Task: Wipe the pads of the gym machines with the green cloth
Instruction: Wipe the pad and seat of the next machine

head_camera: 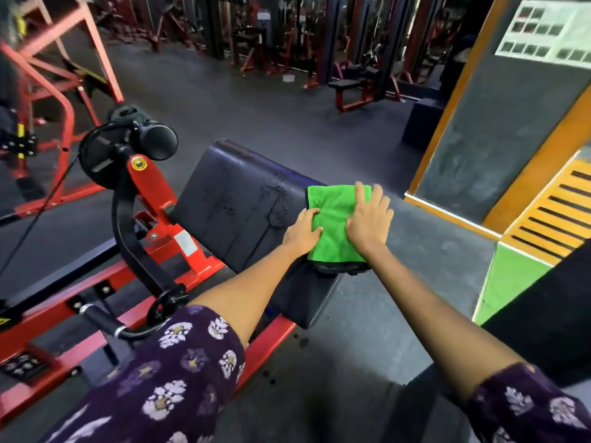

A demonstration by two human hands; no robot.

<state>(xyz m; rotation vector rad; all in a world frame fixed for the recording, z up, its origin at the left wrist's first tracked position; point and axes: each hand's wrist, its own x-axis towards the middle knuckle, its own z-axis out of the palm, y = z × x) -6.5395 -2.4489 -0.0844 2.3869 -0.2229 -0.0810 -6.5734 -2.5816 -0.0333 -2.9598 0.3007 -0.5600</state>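
Note:
A folded green cloth (332, 219) lies on the right end of a dark padded bench pad (230, 206) of a red gym machine. My left hand (302, 230) rests on the cloth's left edge, its fingers bent onto the fabric. My right hand (369, 215) lies flat on the cloth's right side with fingers spread and straight. Drops and streaks of liquid (275, 199) show on the pad just left of the cloth. A second dark pad (307, 298) continues below the cloth toward me.
The red machine frame (160, 199) with a black roller pad (156, 140) and black lever arm stands to the left. A grey pillar with orange trim (499, 129) rises at right. More red machines and a bench (351, 91) stand across the dark floor.

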